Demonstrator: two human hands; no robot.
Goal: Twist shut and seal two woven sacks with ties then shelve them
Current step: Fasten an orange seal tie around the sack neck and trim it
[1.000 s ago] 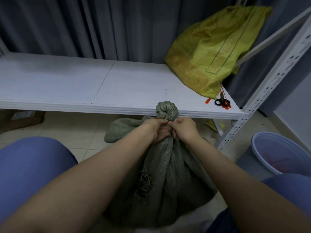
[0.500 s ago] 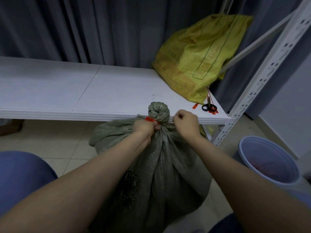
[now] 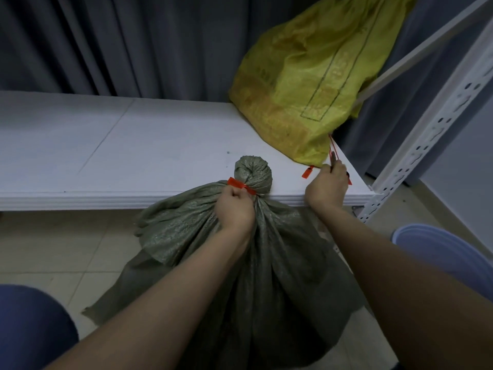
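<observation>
Green sack [image 3: 266, 263] stands on the floor in front of the white shelf [image 3: 133, 156], its twisted top level with the shelf's front edge. Left hand [image 3: 234, 206] is clenched round the sack neck just below that top. Red tie [image 3: 241, 185] circles the neck directly above the fingers, tail sticking out past the knuckles. Right hand [image 3: 326, 186] is at the shelf's front right corner, fingers curled down over loose red ties [image 3: 306, 172] and a dark object [image 3: 332, 162]; what they grasp cannot be told. Yellow sack [image 3: 301, 84] leans at the shelf's right end, just behind that hand.
</observation>
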